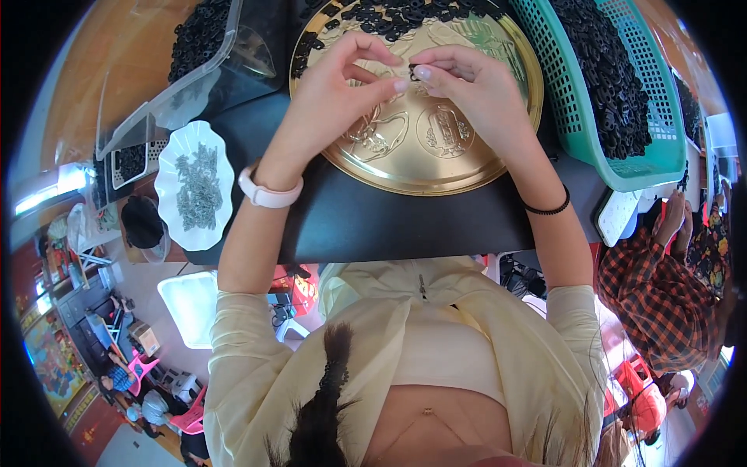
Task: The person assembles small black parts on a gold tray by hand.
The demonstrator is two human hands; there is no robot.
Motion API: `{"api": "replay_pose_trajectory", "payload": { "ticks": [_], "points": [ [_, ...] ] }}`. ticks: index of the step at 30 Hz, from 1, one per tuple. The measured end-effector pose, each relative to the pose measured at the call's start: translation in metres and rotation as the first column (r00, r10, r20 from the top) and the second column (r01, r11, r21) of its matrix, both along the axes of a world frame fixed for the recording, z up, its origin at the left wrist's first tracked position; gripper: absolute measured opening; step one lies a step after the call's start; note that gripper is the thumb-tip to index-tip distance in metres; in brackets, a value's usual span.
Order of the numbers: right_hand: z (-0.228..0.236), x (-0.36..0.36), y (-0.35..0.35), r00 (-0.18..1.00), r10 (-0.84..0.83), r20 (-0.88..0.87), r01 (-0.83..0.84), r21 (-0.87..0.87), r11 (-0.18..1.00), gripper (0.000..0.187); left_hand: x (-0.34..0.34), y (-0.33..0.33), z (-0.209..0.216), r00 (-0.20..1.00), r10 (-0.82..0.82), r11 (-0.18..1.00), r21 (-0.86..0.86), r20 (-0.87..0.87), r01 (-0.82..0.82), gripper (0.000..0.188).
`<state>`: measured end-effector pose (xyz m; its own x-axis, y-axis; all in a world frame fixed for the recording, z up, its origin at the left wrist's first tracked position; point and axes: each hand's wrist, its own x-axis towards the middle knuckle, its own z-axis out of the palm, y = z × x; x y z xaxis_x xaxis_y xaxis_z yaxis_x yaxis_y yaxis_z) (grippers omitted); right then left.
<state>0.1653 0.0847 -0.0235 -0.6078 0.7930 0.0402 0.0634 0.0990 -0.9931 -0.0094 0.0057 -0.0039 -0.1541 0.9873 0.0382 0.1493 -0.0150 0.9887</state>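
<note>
Over the round gold tray [405, 175], both my hands are raised with their fingertips close together. My right hand [475, 86] pinches a small black plastic piece [413, 72] between thumb and fingers. My left hand [342, 93] is curled just left of that piece, thumb and fingers drawn in; anything held there is too small to make out. Several loose black plastic pieces [397, 19] lie along the tray's far side. On the left, a white scalloped dish [173, 191] holds a heap of small silvery metal parts [200, 191].
A green perforated basket [580, 117] full of black pieces stands at the right. At the left back is a clear plastic bin [156, 117] with more black pieces. The dark table's [373, 229] near edge lies before me. A person in a checked shirt [661, 296] works at the right.
</note>
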Motion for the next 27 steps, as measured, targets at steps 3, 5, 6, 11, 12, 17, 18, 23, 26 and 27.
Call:
{"api": "replay_pose_trajectory", "payload": {
  "ticks": [3, 5, 6, 11, 12, 17, 18, 23, 26, 27],
  "points": [
    [0.001, 0.005, 0.004, 0.993, -0.084, -0.077, 0.067, -0.195, 0.979, 0.024, -0.021, 0.007, 0.001, 0.924, 0.057, 0.997, -0.031, -0.379, -0.074, 0.022],
    [0.003, 0.008, 0.009, 0.995, -0.095, -0.039, 0.087, -0.181, 0.980, 0.025, -0.038, 0.021, -0.006, 0.722, 0.200, 0.980, 0.138, -0.663, -0.145, 0.027],
    [0.004, 0.009, 0.011, 0.994, -0.106, -0.003, 0.104, -0.167, 0.980, 0.026, -0.039, 0.026, -0.008, 0.727, 0.217, 0.976, 0.151, -0.652, -0.155, 0.025],
    [0.004, 0.010, 0.013, 0.995, -0.099, 0.023, 0.101, -0.136, 0.985, 0.024, -0.037, 0.046, -0.011, 0.515, 0.283, 0.954, 0.293, -0.809, -0.063, 0.026],
    [0.002, 0.011, 0.013, 0.995, -0.097, 0.022, 0.099, -0.132, 0.986, 0.024, -0.033, 0.050, -0.008, 0.491, 0.260, 0.963, 0.260, -0.831, -0.070, 0.026],
    [-0.002, 0.008, 0.012, 0.995, -0.098, -0.013, 0.097, -0.075, 0.992, 0.022, -0.036, 0.067, -0.015, 0.403, 0.270, 0.963, 0.244, -0.874, -0.116, 0.023],
    [-0.001, 0.007, 0.012, 0.995, -0.097, -0.002, 0.096, -0.087, 0.992, 0.022, -0.039, 0.069, -0.017, 0.373, 0.278, 0.960, 0.268, -0.885, -0.080, 0.022],
    [-0.006, 0.011, 0.014, 0.995, -0.095, 0.042, 0.098, -0.091, 0.991, 0.022, -0.029, 0.083, -0.007, 0.378, 0.287, 0.958, 0.252, -0.880, -0.140, 0.023],
    [-0.005, 0.008, 0.013, 0.993, -0.115, -0.010, 0.113, -0.110, 0.987, 0.022, -0.032, 0.093, -0.011, 0.320, 0.265, 0.964, 0.241, -0.910, -0.112, 0.023],
    [-0.003, 0.008, 0.011, 0.993, -0.116, -0.010, 0.114, -0.109, 0.987, 0.022, -0.035, 0.094, -0.014, 0.292, 0.234, 0.971, 0.208, -0.927, -0.117, 0.023]
  ]
}}
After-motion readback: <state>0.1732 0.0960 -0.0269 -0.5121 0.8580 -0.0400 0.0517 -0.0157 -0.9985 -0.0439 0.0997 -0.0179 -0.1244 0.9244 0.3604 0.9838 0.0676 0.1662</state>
